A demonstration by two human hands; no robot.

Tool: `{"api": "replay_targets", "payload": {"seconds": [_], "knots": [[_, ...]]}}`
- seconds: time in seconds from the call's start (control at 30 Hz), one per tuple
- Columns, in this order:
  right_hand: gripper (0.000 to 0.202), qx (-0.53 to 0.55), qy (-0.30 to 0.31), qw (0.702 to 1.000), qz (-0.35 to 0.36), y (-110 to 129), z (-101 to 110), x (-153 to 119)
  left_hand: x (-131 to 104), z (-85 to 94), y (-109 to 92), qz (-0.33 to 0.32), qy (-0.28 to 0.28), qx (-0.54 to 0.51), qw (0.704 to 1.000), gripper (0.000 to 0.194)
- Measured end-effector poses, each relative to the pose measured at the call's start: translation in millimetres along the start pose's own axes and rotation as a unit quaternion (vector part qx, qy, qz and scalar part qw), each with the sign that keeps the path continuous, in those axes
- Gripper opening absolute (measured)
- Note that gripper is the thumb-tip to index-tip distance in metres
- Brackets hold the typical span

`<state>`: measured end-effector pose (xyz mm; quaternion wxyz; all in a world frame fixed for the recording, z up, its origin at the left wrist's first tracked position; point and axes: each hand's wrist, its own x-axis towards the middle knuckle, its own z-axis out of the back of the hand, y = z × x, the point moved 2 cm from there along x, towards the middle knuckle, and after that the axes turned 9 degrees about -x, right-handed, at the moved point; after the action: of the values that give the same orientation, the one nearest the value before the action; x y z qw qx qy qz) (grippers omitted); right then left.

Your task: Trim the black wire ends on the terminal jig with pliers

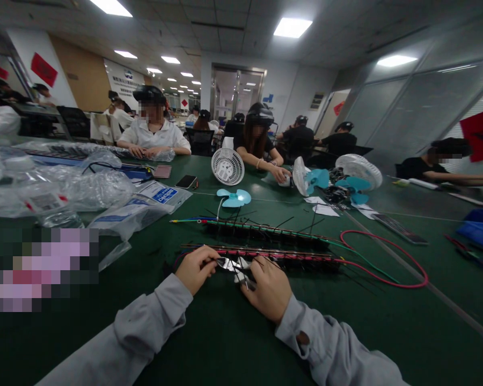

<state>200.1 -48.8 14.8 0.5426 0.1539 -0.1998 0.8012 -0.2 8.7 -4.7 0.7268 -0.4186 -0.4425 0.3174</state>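
My left hand (197, 268) is closed, its thumb and fingers pinching the left end of a small, shiny, silvery-white piece (230, 263) that looks like crumpled film or a small packet. On the other side, my right hand (269, 287) has its fingers curled at that piece's right end, with a thin black strip beside them; its exact grip is partly hidden. Just beyond my hands lies a long black strip with a red cable (282, 254) tied along it. Parallel and farther off is a second one with a green cable (282, 232). Thin black cable ties stick out from both.
A blue fan blade (234, 198) and a white fan grille (227, 166) stand farther back. More fan parts (317, 179) lie to their right. Clear plastic bags (84, 187) are heaped at left, near a phone (186, 182). Co-workers sit across the green table (225, 343). A red cable loop (424, 268) curves right.
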Motion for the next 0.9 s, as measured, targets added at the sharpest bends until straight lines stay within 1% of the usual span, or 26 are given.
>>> {"api": "replay_targets", "payload": {"seconds": [0.17, 0.4, 0.7, 0.9], "knots": [[0.025, -0.006, 0.008, 1.0, -0.002, 0.3, 1.5, 1.1, 0.2, 0.0, -0.1, 0.004, 0.001, -0.015, 1.0, 0.018], [0.023, -0.005, 0.023, 1.0, -0.004, 2.3, 3.2, 2.1, 0.5, -0.6, -0.5, 0.005, -0.002, -0.014, 1.0, 0.016], [0.016, -0.011, 0.008, 1.0, -0.005, 4.4, 6.8, 3.6, 0.2, -0.2, -1.8, 0.003, 0.007, -0.003, 1.0, 0.014], [0.016, -0.018, 0.005, 1.0, -0.007, 4.5, 7.8, 4.5, 0.7, 0.1, -3.7, -0.007, 0.007, 0.006, 1.0, 0.015]]}}
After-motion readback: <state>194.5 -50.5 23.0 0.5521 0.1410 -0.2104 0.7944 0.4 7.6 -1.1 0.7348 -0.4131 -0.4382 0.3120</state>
